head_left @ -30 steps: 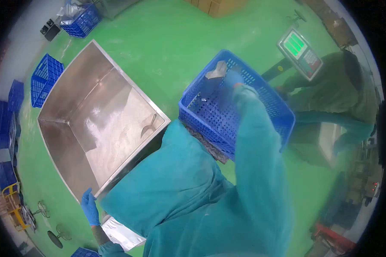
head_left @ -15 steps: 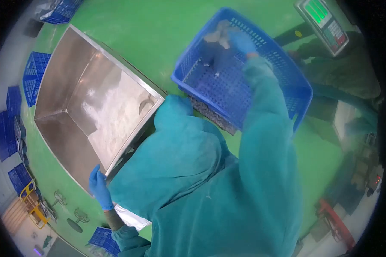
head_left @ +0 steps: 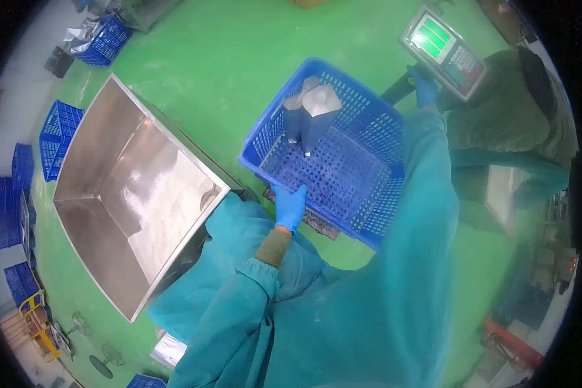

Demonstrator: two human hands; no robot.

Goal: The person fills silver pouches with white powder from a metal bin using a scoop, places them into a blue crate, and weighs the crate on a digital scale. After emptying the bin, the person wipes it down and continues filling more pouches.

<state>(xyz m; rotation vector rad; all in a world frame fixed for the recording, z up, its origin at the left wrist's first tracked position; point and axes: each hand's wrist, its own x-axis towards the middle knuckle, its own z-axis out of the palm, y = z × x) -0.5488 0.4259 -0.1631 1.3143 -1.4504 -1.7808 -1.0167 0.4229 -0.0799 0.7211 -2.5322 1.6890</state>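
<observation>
In the head view, a blue crate (head_left: 260, 132) is seen on the green floor (head_left: 226, 58), resting on a dark platform (head_left: 312, 221) of which only one edge shows beneath its near side. The left hand (head_left: 290, 205), gloved in blue, is closed over the crate's near rim, the fingers laid inside the wall. The right hand (head_left: 424, 90), likewise gloved, is reached along the crate's far right corner to the black post of the weighing scale (head_left: 441, 44). Whether that hand is gripping the post, gripping the crate or only lying against them cannot be told, since the sleeve covers most of it.

As to progress, the crate is judged to be barely loaded. A silver pouch (head_left: 320, 103) stands upright in the far corner, and what may be a second one is pressed just behind it on the left, though the two cannot be cleanly separated. The rest of the perforated bottom is bare. The scale's green display is lit, but no figure can be read.

The pouch looks like sealed foil, creased, with a broad flattened top and a narrower body, and it is leaned against the far wall.

To the left, a steel hopper (head_left: 110, 168) is set well apart from the crate, with a scoop (head_left: 208, 196) at its near edge. More blue crates (head_left: 58, 129) are stacked beyond it. Another person (head_left: 498, 116) in dark green is bent beside the scale
</observation>
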